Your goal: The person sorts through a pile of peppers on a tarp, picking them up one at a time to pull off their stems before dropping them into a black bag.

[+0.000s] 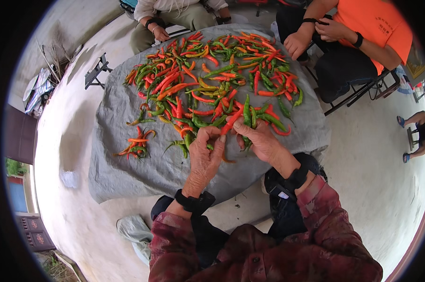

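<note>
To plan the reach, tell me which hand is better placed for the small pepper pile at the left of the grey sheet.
Likely the left hand: it is nearer the small pile, though it touches a red pepper. The right hand is farther across, holding green peppers.

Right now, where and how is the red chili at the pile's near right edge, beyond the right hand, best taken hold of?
Probably mid-body on the red chili, from the near right: bare grey sheet borders that side, while a green chili crowds its far side.
</note>
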The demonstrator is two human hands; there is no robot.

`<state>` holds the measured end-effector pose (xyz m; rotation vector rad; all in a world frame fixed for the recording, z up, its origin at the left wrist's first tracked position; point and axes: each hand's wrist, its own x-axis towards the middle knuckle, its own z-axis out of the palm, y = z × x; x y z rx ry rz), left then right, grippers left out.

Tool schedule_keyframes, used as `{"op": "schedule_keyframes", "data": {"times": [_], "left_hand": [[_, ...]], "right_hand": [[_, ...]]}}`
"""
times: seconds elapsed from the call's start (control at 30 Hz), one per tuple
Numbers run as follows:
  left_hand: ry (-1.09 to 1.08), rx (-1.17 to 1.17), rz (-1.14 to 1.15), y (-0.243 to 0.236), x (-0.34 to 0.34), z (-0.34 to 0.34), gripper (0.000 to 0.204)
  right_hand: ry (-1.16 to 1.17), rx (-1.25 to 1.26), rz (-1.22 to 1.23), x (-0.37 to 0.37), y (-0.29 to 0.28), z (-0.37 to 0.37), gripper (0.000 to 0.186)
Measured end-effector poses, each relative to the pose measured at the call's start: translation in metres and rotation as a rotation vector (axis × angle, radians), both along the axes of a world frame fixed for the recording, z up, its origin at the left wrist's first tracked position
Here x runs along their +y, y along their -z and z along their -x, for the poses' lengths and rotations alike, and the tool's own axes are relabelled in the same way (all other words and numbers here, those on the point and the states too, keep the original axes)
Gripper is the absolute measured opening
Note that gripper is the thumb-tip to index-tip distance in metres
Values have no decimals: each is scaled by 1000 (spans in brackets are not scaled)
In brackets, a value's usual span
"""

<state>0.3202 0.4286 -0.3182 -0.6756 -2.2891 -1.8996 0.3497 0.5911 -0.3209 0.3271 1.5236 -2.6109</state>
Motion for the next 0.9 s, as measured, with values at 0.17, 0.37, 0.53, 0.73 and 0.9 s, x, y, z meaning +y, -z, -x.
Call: {"op": "schedule_keyframes", "data": {"times": [0.17,0.37,0.53,0.73,0.9], "left_hand": [[276,-95,144,0,4,-10,14],[166,52,198,-6,-2,6,9],[-31,533,737,14,-20,42,32],[-75,540,928,21,-8,49,46],[-27,469,974,14,-1,50,39]], "right_hand": [[39,62,31,-4,5,0,19],[266,67,200,7,-4,2,13],[330,114,198,16,2,5,9],[152,162,91,-2,4,1,13],[94,119,26,5,2,1,17]]}}
